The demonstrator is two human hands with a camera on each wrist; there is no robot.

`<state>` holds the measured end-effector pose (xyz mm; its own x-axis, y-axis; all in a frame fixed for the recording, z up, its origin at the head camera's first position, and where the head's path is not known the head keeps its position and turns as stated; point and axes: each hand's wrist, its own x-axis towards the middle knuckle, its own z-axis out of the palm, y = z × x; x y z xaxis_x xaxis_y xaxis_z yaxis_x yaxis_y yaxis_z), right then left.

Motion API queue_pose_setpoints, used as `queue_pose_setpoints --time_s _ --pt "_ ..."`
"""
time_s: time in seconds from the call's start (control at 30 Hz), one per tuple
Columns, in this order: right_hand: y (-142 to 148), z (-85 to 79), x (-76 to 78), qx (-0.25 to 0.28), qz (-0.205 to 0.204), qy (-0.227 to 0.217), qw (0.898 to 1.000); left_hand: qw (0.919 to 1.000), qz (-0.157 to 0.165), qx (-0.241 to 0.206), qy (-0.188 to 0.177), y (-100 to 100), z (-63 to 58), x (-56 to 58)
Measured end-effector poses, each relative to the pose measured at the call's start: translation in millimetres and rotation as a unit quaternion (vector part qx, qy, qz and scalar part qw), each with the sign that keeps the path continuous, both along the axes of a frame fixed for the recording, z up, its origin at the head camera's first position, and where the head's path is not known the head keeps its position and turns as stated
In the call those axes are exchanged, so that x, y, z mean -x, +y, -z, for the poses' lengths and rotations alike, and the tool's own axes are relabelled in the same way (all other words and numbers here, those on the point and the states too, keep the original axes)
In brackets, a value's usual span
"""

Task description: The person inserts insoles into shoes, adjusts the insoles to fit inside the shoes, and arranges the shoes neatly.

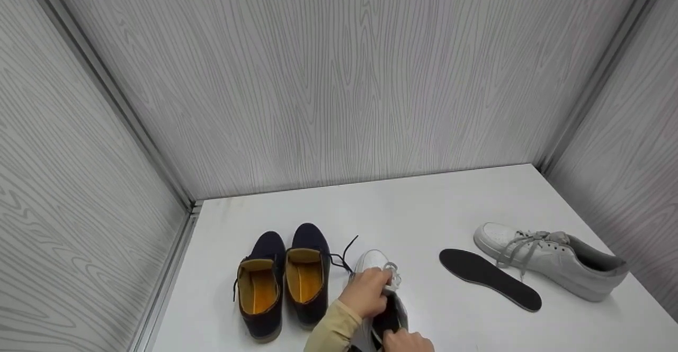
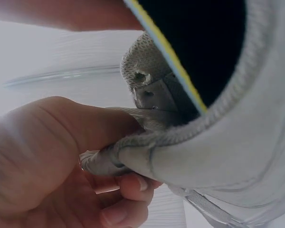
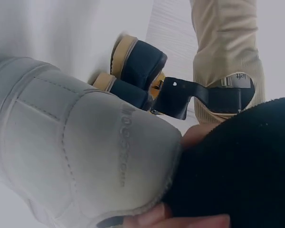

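A white lace-up sneaker point(image 1: 372, 259) stands at the front middle of the table, toe pointing away. My left hand point(image 1: 364, 292) grips its upper near the laces; in the left wrist view the thumb and fingers pinch the edge of the opening. A black insole point(image 3: 242, 166) with a yellow and blue edge runs slantwise into the shoe, partly inside it. Behind the heel, my right hand point(image 1: 407, 340) holds the insole's near end. Its fingers point(image 3: 194, 222) show only in part in the right wrist view. The insole's front end is hidden within the shoe.
Left of the sneaker stand two dark navy shoes point(image 1: 273, 243) with yellow-orange linings, their thin dark laces trailing. To the right, another black insole point(image 1: 490, 278) lies flat beside a second white sneaker point(image 1: 556, 262) with tied laces. Grey wood-patterned panels point(image 1: 339, 77) enclose the table.
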<state>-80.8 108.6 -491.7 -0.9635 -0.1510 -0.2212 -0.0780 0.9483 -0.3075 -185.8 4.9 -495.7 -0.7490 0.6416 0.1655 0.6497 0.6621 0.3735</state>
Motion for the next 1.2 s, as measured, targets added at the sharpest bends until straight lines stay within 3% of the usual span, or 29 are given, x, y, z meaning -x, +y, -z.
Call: queue_pose_setpoints --time_s 0.13,0.33,0.53,0.77,0.93,1.07,1.2 --pt "-3.0 6.3 5.1 0.019 0.022 0.016 0.999 1.0000 0.003 -0.002 -0.006 0.6 -0.5 0.6" --pt "-6.6 20.7 14.9 0.018 0.037 0.080 0.996 0.9993 0.010 -0.016 -0.034 0.6 0.9 2.8" --pt "-9.8 29.5 23.5 0.027 0.026 0.108 0.993 0.9974 0.021 -0.025 -0.065 -3.4 1.0 7.7" --pt "-8.0 33.6 34.6 0.059 0.004 0.113 0.992 0.9914 0.068 -0.064 -0.092 -9.7 3.4 15.8" --pt "-8.8 41.2 38.9 0.091 0.005 0.159 0.983 0.9897 0.082 -0.082 -0.084 -12.7 5.8 17.9" --pt "-9.9 50.8 40.4 0.095 -0.010 0.221 0.971 0.9903 0.079 -0.086 -0.074 -12.9 6.7 17.0" --pt "-11.0 56.1 41.4 0.090 -0.017 0.250 0.964 0.9915 0.071 -0.084 -0.069 -12.9 6.2 15.9"
